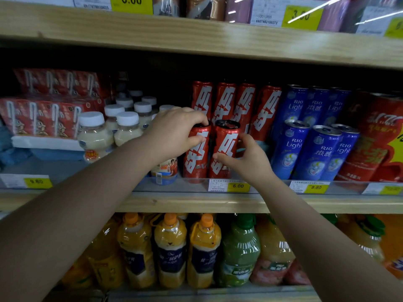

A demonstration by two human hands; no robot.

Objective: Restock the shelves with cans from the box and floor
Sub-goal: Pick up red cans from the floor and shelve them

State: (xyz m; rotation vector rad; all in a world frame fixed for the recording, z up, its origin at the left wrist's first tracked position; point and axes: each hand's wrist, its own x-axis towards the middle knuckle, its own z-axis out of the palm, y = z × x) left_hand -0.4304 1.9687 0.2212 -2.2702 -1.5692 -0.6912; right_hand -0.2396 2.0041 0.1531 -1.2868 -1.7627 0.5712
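The left hand [174,131] wraps its fingers [196,139] around a red can [195,158] at the shelf [196,203] front. The right hand [246,158] pinches the neighbouring red can [223,153]. More red cans [235,103] stand behind the fingers, so restocking looks well along. Box and floor are out of view.

Bare forearms [91,205], no sleeves
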